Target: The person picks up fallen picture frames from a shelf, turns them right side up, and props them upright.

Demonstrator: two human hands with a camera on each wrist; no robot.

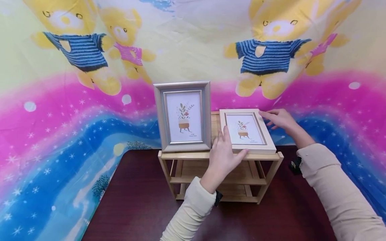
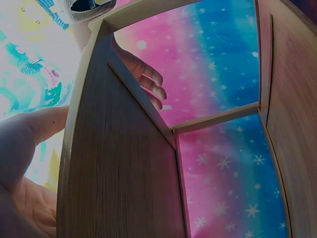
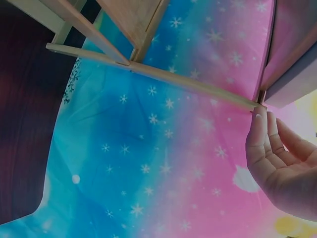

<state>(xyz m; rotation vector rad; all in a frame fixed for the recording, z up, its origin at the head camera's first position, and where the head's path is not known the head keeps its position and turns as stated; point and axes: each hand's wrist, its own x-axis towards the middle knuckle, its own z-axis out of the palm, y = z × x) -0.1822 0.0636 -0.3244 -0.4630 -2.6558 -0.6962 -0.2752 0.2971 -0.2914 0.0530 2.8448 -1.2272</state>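
Observation:
A light wooden picture frame [image 1: 265, 137] with a potted-plant print lies face up on the right of a wooden shelf rack [image 1: 187, 155]. My left hand [image 1: 223, 154] is at its left side, index finger extended along the edge and thumb near the front edge. In the left wrist view, the left thumb [image 2: 47, 124] meets the rack's wooden edge. At the frame's far right corner is my right hand [image 1: 280, 119], fingers extended. The right wrist view has its fingertips [image 3: 258, 116] touching the end of a wooden bar. Beside the left hand, a grey-silver picture frame [image 1: 206, 117] stands upright.
The rack has lower wooden shelves [image 1: 196, 172] and stands on a dark red-brown table [image 1: 129, 201]. Behind and around hangs a printed cloth [image 1: 187, 40] with teddy bears and snowflakes, close to the rack's back.

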